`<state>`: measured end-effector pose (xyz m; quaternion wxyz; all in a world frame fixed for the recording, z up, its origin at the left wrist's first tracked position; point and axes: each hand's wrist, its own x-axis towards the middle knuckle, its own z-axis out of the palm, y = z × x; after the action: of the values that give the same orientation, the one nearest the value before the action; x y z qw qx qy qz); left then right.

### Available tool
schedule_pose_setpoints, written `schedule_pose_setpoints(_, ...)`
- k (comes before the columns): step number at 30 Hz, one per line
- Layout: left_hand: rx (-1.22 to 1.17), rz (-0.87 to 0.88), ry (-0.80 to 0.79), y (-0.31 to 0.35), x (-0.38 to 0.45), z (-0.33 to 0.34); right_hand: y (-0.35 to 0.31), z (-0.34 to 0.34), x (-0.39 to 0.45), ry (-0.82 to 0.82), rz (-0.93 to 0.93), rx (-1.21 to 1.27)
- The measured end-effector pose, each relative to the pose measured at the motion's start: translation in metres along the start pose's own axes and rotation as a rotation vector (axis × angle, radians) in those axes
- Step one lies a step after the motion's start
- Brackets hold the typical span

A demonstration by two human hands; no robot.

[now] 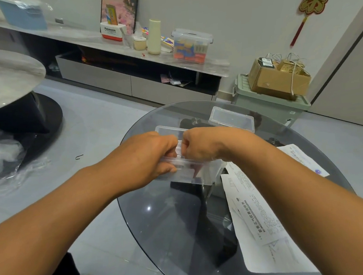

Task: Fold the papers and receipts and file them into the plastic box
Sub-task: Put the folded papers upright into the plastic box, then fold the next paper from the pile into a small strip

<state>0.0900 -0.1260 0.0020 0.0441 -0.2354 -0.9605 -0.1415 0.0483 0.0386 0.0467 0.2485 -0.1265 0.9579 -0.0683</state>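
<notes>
The box point(185, 169), clear plastic, sits near the middle of the glass table point(161, 225), held just above or on it; which, I cannot tell. Its long axis runs roughly from 9 to 3 o'clock. Both hands meet at its top edge: the left hand point(147, 157) grips from the 9 o'clock side with fingers curled round the rim, and the right hand point(200, 144) pinches the same edge from 3 o'clock, knuckles nearly touching the left's. They seem to be working a latch or lid, so the box lies directly under the fingers, both hands equally near. The box looks empty, though its clear walls make that hard to judge.

A second clear piece, likely a lid point(231, 118), lies at 1 o'clock, apart from the hands. The papers point(258, 218) lie unfolded at 4 o'clock, under the right forearm, none yet filed.

A lidded bin point(191, 45) on the far shelf holds colourful packets.
</notes>
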Motion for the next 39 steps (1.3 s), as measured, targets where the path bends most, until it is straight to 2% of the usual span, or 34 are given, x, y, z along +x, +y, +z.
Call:
schedule_pose_setpoints(4, -0.003, -0.013, -0.010, 0.000, 0.000, 0.001, 0.003, 0.008, -0.003, 0.064, -0.022, 0.144)
schedule_pose_setpoints(9, 0.027, -0.027, 0.025, 0.005, 0.004, 0.002, 0.002, 0.003, -0.013, 0.117, -0.041, 0.099)
schedule_pose_setpoints(14, 0.038, -0.068, 0.112, -0.003, 0.019, 0.006, 0.030, -0.016, -0.036, 0.456, -0.048, 0.304)
schedule_pose_setpoints(16, 0.041, -0.105, 0.150, -0.007, 0.027, 0.010, 0.054, -0.017, -0.048, 0.513, -0.002, 0.324)
schedule_pose_setpoints(20, 0.060, -0.153, 0.238, -0.004, 0.042, 0.016, 0.110, 0.010, -0.066, 0.406, 0.188, 0.277)
schedule_pose_setpoints(23, 0.264, -0.133, 0.297, 0.005, 0.052, 0.026, 0.135, 0.040, -0.071, 0.340, 0.275, 0.294)
schedule_pose_setpoints(26, 0.264, 0.063, 0.317, 0.029, 0.058, 0.039, 0.145, 0.060, -0.075, 0.345, 0.270, 0.312)
schedule_pose_setpoints(28, 0.082, 0.190, 0.213, 0.057, 0.057, 0.046, 0.146, 0.067, -0.077, 0.354, 0.244, 0.322)
schedule_pose_setpoints(31, -0.195, 0.201, -0.043, 0.087, 0.057, 0.060, 0.148, 0.077, -0.080, 0.342, 0.196, 0.356)
schedule_pose_setpoints(34, -0.246, 0.233, -0.174, 0.104, 0.059, 0.068, 0.157, 0.087, -0.081, 0.360, 0.125, 0.398)
schedule_pose_setpoints(37, -0.291, 0.141, -0.188, 0.123, 0.054, 0.070, 0.169, 0.096, -0.084, 0.417, 0.064, 0.481)
schedule_pose_setpoints(39, -0.233, 0.072, -0.224, 0.136, 0.050, 0.077, 0.174, 0.104, -0.084, 0.482, 0.046, 0.541)
